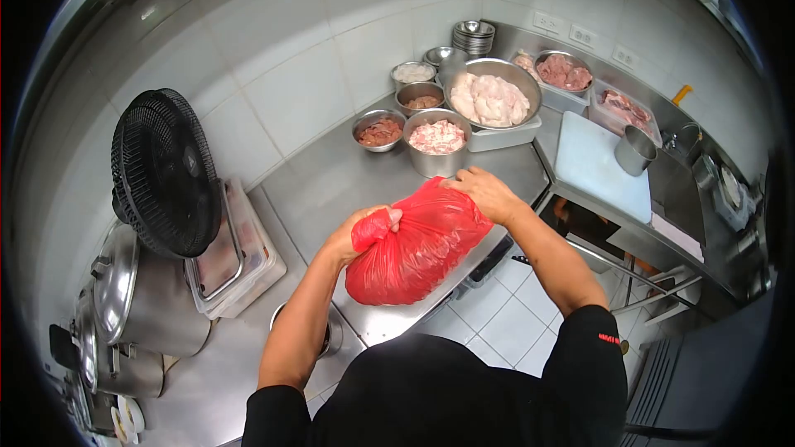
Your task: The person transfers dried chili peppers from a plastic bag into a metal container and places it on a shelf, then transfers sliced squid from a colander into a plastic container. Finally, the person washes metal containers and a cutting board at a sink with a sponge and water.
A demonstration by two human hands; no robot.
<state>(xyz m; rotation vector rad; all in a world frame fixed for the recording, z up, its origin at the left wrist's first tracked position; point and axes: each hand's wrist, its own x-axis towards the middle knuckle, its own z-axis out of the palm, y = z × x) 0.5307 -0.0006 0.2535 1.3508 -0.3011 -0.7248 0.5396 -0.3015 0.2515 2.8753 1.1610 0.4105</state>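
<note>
A full red plastic bag (422,252) is held up over the front edge of the steel counter (323,190). My left hand (364,232) is closed round a gathered bunch of the plastic at the bag's left side. At the upper right corner, my right hand (483,193) grips the bag with its fingers curled over the plastic. What the bag contains is hidden. Just beyond it stands a metal pot (436,161) of chopped pale pink meat. A small bowl (379,139) of darker meat is to the left of that pot.
A large bowl (534,91) of pale meat stands at the back, near stacked metal bowls (474,37). To the right are a white cutting board (600,165) and a metal container (635,151). A black fan (161,174), plastic tubs (248,281) and lidded pots (161,298) crowd the left.
</note>
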